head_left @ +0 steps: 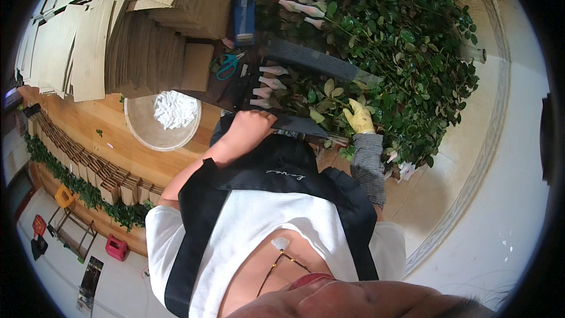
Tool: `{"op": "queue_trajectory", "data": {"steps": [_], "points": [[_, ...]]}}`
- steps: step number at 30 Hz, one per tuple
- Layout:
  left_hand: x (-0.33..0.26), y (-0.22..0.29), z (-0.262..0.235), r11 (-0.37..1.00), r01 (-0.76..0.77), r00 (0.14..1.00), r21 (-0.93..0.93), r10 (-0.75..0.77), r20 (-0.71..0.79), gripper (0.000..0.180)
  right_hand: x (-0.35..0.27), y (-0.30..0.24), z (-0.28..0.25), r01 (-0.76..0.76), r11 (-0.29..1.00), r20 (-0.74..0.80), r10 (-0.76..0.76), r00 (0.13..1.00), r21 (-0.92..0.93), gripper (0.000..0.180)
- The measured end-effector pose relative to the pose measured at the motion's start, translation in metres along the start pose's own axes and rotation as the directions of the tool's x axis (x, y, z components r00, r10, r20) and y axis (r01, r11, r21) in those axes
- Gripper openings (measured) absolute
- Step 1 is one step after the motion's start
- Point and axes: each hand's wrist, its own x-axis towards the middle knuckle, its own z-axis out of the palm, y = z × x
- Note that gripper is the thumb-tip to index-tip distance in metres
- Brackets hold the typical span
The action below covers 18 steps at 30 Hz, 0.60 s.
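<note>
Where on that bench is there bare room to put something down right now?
Bare wood shows between the white bowl and the left hand, and along the bench edge below the bowl. Crowded: cardboard stacks behind, rose stems around the gloved right hand.

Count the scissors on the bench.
1: teal-handled scissors lying on the dark mat below the blue tape dispenser, left of the wrapped rose buds. More could be hidden under the foliage.

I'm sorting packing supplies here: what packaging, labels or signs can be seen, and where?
Flat cardboard sheets: tan, stacked at the table's upper left.
Folded small boxes: brown row along the table's left edge.
Tape dispenser: blue, yellow roll, top centre.
Flower-bud sleeves: white, by the left hand.
No signs or screens in view.
</note>
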Motion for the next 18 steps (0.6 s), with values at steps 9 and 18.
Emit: {"op": "queue_trajectory", "data": {"steps": [9, 18], "points": [[0.069, 0.006, 0.048, 0.877, 0.456, 0.858, 0.155, -0.479, 0.186, 0.028, 0.016, -0.004, -0.003, 0.004, 0.999, -0.132, 0.002, 0.991, 0.043, 0.048], [0.077, 0.013, 0.051, 0.855, 0.506, 0.842, 0.113, -0.518, 0.152, 0.021, 0.008, -0.002, 0.014, -0.116, 0.991, 0.067, 0.120, 0.991, -0.064, 0.052]]}}
